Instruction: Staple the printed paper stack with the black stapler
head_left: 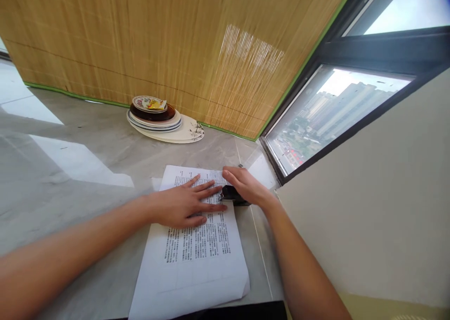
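- One pile of paper [195,275] lies on the counter [87,198], white, with dark print over its far and middle part and a blank near end; its near right corner curls a little. How many sheets it holds cannot be told, though more than one edge shows there.
- One stapler [229,193], black and glossy, sits at the paper's right edge, its front end overlapping the margin and its back end beyond the paper, partly covered.
- Two hands. The left hand [181,206] is flat on the paper, palm down, fingers spread apart, tips pointing to the stapler.
- The right hand [248,185] lies over the stapler at the paper's right edge; its underside is hidden, so I cannot tell whether the fingers are clamped round it.
- One stack of plates [160,126] stands beyond the paper, slightly left: white ones with blue rims, one dark brown plate [170,113], and one small floral plate [142,104] on top. The exact total is unclear.
- One yellow packet [157,104] lies on the floral plate, beyond the paper.
- One bamboo blind [140,43], green-edged, hangs behind everything, farthest beyond the paper.
- Two window panes [305,118] show, dark-framed, beyond the paper to the right.
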Available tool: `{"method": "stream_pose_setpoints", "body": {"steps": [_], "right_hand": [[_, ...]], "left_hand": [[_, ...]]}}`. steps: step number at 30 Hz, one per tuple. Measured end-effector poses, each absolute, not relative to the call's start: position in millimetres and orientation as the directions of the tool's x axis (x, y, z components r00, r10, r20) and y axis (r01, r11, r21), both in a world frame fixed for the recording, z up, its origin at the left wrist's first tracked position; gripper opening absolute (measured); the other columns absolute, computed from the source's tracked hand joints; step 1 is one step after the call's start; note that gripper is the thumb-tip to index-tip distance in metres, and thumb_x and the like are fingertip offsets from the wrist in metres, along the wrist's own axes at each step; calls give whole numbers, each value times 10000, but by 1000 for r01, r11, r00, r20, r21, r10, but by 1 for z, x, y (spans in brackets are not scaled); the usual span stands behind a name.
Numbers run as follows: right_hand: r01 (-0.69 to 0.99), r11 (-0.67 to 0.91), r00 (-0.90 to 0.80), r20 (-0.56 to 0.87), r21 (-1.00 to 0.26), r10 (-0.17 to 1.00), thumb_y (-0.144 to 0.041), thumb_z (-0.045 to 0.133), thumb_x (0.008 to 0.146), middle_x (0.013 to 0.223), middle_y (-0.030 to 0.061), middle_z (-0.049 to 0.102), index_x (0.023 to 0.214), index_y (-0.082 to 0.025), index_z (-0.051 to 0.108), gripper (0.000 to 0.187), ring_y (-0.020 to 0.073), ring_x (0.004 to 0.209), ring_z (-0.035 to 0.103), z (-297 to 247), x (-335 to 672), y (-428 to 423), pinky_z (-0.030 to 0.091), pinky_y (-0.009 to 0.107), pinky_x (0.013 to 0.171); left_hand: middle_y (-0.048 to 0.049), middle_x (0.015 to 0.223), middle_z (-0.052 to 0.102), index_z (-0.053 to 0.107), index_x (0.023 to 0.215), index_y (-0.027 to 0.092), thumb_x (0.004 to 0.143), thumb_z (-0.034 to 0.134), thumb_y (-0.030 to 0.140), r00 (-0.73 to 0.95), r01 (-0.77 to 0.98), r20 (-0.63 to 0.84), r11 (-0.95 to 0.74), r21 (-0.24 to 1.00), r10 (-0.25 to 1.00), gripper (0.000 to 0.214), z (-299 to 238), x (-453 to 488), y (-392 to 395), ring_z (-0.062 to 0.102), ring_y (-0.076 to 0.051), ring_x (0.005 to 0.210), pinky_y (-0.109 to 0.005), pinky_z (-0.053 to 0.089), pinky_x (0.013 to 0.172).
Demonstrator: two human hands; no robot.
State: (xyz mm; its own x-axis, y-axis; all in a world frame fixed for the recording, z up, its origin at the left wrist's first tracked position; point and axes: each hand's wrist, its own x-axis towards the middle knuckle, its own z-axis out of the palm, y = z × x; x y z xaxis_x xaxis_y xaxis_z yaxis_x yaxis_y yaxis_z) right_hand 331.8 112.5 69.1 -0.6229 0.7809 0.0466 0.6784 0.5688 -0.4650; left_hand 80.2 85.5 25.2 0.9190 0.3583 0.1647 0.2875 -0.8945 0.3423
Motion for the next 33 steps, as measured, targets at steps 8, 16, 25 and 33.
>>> {"method": "stream_pose_setpoints", "body": {"steps": [8, 16, 25, 33], "right_hand": [[405, 478, -841, -113, -779, 529, -550, 815, 762, 944, 28, 633, 1006, -164, 717, 467, 176, 846, 562, 61, 399, 146, 425, 278, 756], [210, 232, -382, 138, -950, 914, -405, 809, 722, 842, -7, 648, 966, -196, 735, 330, 176, 761, 582, 35, 417, 153, 407, 274, 678], [13, 204, -93, 202, -979, 975, -516, 787, 749, 800, 21, 688, 986, -175, 742, 418, 168, 688, 596, 27, 359, 152, 426, 268, 620], [298, 257, 53, 285, -919, 957, -574, 699, 782, 751, -1, 621, 910, -176, 697, 418, 176, 704, 568, 69, 333, 118, 419, 284, 630]], "left_hand": [[-26, 1705, 121, 204, 1618, 408, 1033, 458, 417, 936, 307, 65, -893, 330, 346, 637, 31, 77, 89, 150, -345, 1563, -630, 65, 1263], [-7, 1710, 101, 190, 1624, 389, 1045, 406, 494, 941, 314, 18, -896, 313, 337, 626, 32, 75, 93, 93, -305, 1579, -587, 28, 1277], [-15, 1702, 178, 244, 1614, 387, 1039, 428, 504, 944, 279, 82, -905, 322, 320, 614, 26, 74, 94, 152, -302, 1573, -547, 41, 1284], [-116, 1431, 599, 503, 1429, 226, 1018, 411, 275, 637, 422, 429, -755, 502, 641, 424, 27, 61, 121, 556, -262, 1320, -466, 405, 1145]]}}
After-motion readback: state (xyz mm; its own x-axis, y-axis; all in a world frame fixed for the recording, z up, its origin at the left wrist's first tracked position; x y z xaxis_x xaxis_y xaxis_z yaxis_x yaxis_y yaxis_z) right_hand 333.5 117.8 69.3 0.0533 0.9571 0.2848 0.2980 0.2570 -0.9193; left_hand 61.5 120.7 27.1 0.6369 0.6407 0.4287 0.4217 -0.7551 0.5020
